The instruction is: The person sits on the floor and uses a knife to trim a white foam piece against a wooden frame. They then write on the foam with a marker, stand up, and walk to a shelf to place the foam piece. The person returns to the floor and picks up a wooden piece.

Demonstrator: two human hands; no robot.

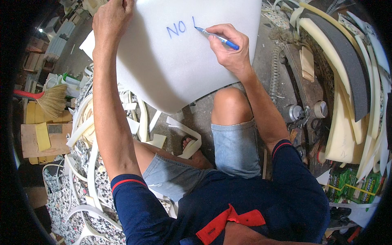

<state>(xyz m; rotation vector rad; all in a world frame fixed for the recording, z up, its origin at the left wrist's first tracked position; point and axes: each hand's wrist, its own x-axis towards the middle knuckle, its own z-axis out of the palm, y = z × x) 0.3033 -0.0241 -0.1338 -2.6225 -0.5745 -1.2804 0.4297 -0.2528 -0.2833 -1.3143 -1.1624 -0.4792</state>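
A large white foam sheet (190, 70) with curved lower edges lies before me, over my knee side and the floor. Blue handwritten strokes (176, 29) mark its upper part. My right hand (229, 46) grips a blue-and-white marker pen (225, 41), whose tip touches the foam at the end of a fresh stroke. My left hand (111, 20) is curled at the sheet's upper left edge and appears to hold it; its fingertips are mostly hidden, and the top of the hand is cut off by the frame.
Speckled foam (70, 214) and white offcut strips (95, 171) pile up at left, near a straw broom (52, 99). At right are curved foam pieces (343, 122), a coiled air hose (274, 73), a tape roll (320, 109) and green packets (352, 185). A foam strip (191, 147) lies by my foot.
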